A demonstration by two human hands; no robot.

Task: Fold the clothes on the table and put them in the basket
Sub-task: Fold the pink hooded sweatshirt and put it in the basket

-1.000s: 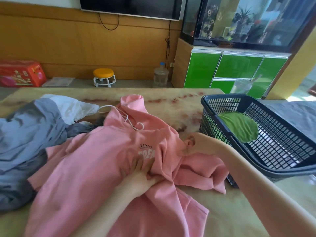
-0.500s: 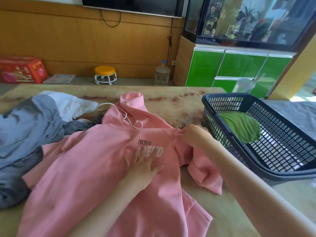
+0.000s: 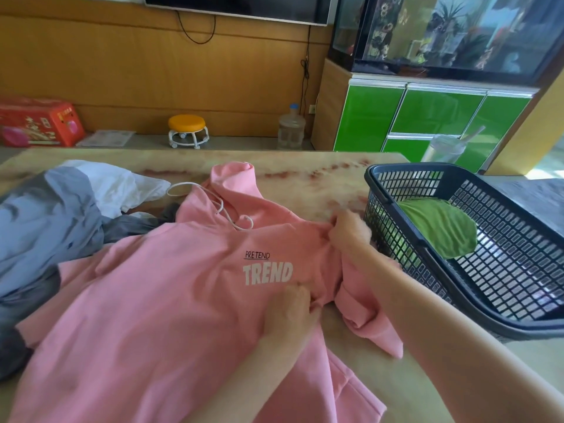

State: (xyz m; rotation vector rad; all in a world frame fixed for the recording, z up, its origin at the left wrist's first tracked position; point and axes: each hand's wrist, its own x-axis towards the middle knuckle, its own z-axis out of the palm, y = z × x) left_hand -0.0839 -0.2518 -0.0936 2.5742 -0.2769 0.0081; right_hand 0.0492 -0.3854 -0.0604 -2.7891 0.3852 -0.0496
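Both hands grip the pink hoodie. The right hand bunches shoulder fabric just beside the basket, and the left hand curls into cloth just below the TREND print. The hoodie lies front-up across the table, and a folded green garment sits in the basket.

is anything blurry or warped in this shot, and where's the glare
Head view: the right hand gripping the pink hoodie is motion-smeared, though its white TREND print reads sharp. Head view: the wide lens bows the marbled table's far edge. Head view: daylight from the right whitens the dark plastic mesh basket, and the glass fish tank shows reflections.
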